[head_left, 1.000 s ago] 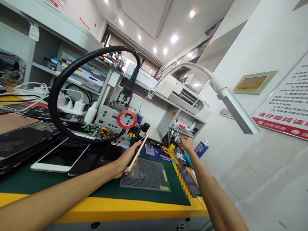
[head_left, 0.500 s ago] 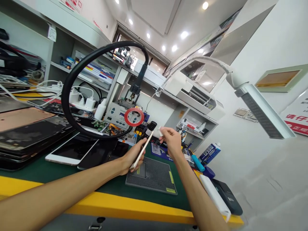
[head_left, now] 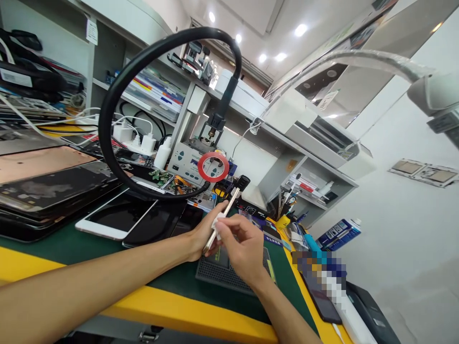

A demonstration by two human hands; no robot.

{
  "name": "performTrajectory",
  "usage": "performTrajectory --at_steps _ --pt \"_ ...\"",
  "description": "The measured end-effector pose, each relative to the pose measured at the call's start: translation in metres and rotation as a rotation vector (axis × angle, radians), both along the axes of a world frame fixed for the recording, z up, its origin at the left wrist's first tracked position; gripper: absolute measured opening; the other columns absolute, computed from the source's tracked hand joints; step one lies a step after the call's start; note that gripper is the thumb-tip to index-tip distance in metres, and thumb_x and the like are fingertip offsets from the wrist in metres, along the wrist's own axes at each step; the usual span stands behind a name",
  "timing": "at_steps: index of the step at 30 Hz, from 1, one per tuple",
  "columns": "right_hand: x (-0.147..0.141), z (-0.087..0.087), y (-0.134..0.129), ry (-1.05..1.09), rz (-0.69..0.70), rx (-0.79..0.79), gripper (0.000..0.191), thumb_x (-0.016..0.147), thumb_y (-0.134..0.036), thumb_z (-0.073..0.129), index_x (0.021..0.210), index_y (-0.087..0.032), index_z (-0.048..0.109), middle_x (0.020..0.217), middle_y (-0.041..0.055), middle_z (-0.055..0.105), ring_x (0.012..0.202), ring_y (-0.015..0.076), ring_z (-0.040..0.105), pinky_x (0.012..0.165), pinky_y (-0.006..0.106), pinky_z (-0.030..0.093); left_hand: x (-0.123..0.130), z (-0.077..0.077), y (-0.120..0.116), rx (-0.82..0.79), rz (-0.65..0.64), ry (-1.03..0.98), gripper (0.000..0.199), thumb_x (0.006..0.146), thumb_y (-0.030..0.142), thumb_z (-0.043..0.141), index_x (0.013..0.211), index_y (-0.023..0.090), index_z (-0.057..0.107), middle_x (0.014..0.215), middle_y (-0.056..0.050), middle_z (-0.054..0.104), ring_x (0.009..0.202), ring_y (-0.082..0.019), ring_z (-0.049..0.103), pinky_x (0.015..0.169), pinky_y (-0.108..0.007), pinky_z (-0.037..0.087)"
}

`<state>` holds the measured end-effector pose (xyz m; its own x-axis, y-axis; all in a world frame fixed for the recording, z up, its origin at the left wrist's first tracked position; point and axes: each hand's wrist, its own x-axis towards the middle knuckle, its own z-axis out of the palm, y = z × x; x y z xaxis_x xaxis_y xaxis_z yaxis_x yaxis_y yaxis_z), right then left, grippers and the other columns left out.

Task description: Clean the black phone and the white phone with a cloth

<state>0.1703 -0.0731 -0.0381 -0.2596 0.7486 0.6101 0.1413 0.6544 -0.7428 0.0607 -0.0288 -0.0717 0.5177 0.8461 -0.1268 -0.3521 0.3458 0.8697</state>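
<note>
My left hand (head_left: pixel 205 235) grips a thin gold-edged phone (head_left: pixel 232 199), tilted so that mostly its narrow side shows. In my right hand (head_left: pixel 244 246), thumb and fingers pinch a small white piece that looks like tissue or a wipe (head_left: pixel 217 223). The white piece is against the phone's edge. Below both hands lies a dark perforated mat (head_left: pixel 215 273) on the green work surface, partly covered by my right hand. The phone's broad faces are turned away and cannot be made out.
A black hose (head_left: pixel 107 102) loops over the bench, with a red tape roll (head_left: pixel 213 167) near its end. Phones, among them a white-framed one (head_left: pixel 103 231), and stacked panels (head_left: pixel 46 200) lie left. At right are a blue spray can (head_left: pixel 339 234) and a dark phone (head_left: pixel 324 306).
My right hand has come down and left, bringing the white piece from beside the phone's top onto its edge. My left hand still holds the phone. The head view has shifted.
</note>
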Motion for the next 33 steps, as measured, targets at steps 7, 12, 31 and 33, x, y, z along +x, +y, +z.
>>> performTrajectory --at_steps 7,12,31,33 --pt "-0.001 -0.007 -0.004 -0.03 0.051 0.095 0.007 0.091 -0.019 0.065 0.093 -0.019 0.071 0.076 0.0028 0.067 0.057 0.0154 0.067 0.053 0.028 0.058 -0.004 0.004 -0.004 0.047 -0.001 0.02 0.066 0.076 0.085 0.039 0.057 0.022 0.041 0.039 0.005 0.032 0.031 -0.008 0.033 0.029 -0.02 0.022" --pt "0.008 -0.004 0.016 0.036 -0.102 0.057 0.009 0.09 -0.027 0.068 0.091 -0.019 0.071 0.074 0.0014 0.067 0.056 0.0135 0.064 0.05 0.024 0.055 0.0 0.007 -0.002 -0.033 -0.026 0.03 0.069 0.077 0.085 0.037 0.05 0.021 0.039 0.035 0.006 0.027 0.025 -0.007 0.026 0.025 -0.02 0.02" --pt "0.022 0.007 0.036 0.134 -0.271 0.1 0.02 0.089 -0.036 0.07 0.09 -0.017 0.069 0.07 0.0012 0.067 0.05 0.0127 0.059 0.044 0.024 0.048 0.0 0.016 -0.009 -0.021 -0.047 0.063 0.06 0.078 0.08 0.047 0.062 0.022 0.042 0.042 0.008 0.03 0.028 -0.007 0.023 0.024 -0.022 0.02" --pt "0.018 0.002 0.03 0.101 -0.249 0.106 0.017 0.09 -0.034 0.068 0.091 -0.018 0.069 0.071 0.0015 0.067 0.053 0.0137 0.06 0.047 0.025 0.05 0.0 0.014 -0.008 0.006 -0.045 0.075 0.062 0.077 0.081 0.046 0.06 0.022 0.043 0.041 0.007 0.031 0.028 -0.007 0.023 0.025 -0.022 0.02"
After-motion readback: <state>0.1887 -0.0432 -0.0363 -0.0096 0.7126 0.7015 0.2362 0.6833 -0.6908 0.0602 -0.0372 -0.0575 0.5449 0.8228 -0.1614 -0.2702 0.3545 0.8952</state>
